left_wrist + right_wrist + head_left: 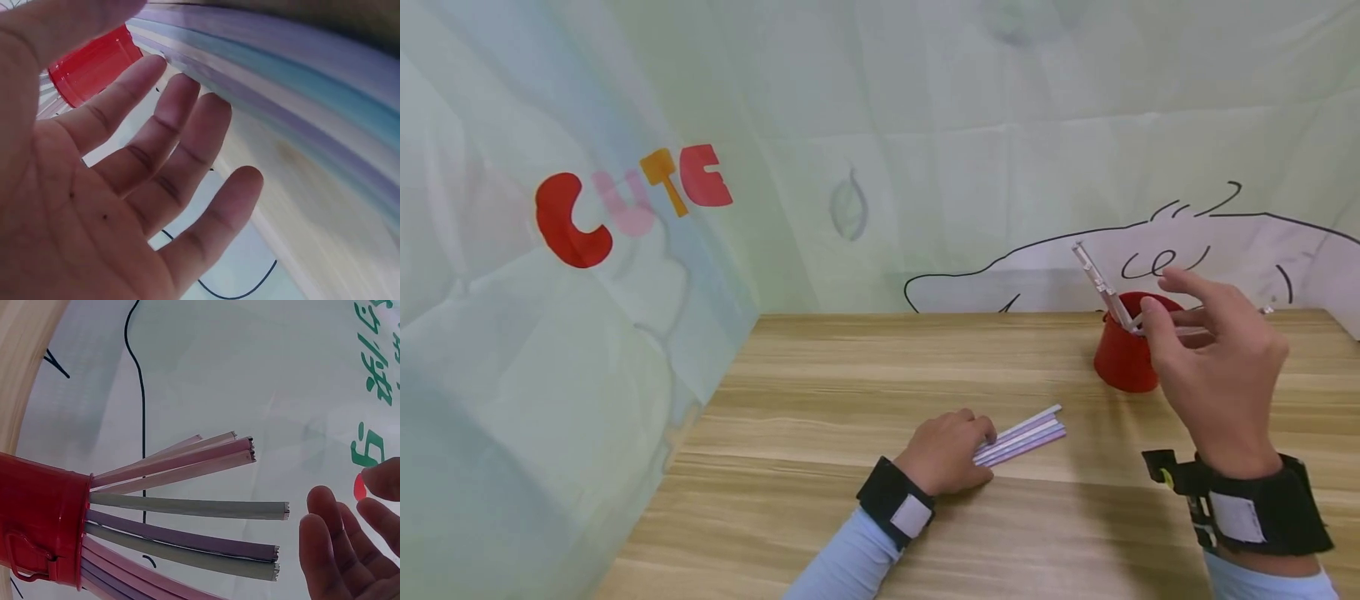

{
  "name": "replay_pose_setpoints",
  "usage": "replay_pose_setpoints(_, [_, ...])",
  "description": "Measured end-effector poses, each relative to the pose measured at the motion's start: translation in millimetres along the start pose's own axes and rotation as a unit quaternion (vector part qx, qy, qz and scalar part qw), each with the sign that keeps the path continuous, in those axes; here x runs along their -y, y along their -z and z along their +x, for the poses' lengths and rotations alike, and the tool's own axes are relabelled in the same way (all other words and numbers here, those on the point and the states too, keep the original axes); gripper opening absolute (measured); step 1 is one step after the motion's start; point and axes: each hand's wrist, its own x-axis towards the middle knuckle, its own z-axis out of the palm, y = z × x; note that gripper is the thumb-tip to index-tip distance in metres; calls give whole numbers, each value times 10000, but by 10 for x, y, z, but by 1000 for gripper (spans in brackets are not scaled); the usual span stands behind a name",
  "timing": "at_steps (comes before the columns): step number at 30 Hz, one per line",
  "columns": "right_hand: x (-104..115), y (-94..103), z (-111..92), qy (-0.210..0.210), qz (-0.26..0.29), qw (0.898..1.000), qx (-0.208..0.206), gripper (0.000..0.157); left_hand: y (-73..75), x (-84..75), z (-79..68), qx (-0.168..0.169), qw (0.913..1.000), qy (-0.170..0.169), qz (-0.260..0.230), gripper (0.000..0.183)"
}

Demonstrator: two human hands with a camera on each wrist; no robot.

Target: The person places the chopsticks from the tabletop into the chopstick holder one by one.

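Several long, thin pastel sticks [1021,437] in lilac, white and pale blue lie side by side on the table. My left hand [949,452] rests at their near end, its fingers [209,119] fairly straight against the row in the left wrist view. A red bucket [1126,358] stands farther back on the right. More sticks [187,505] in pink, purple and pale green fan out of its mouth, their tips jagged. My right hand [1221,367] hovers beside the bucket's rim. Its fingers [320,540] are loosely bent beyond the stick tips, holding nothing.
The wood-grain table [820,392] ends at the back against a hanging printed cloth [925,150] with line drawings. Another cloth [587,358] with coloured letters hangs along the left side. A wire handle [28,556] hangs at the bucket's side.
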Motion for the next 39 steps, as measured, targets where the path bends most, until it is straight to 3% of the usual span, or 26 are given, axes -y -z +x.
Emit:
replay_pose_setpoints(9, [24, 16, 4, 481, 190, 9987, 2, 36, -13, 15, -6, -324, 9983, 53, 473, 33])
replay_pose_setpoints(17, [63, 6, 6, 418, 392, 9983, -83, 32, -5, -4, 2, -453, 9939, 196, 988, 35])
replay_pose_setpoints(23, [83, -10, 4, 626, 455, 9970, -78, 33, 7, -47, -7, -515, 9881, 153, 1444, 32])
replay_pose_setpoints(31, [123, -17, -14, 654, 481, 9967, 44, 33, 5, -52, -24, -701, 9894, 99, 1268, 26])
replay_pose_setpoints(39, [134, -48, -28, 739, 531, 9956, 213, 32, 3, -39, -14, -837, 9867, 103, 1387, 23])
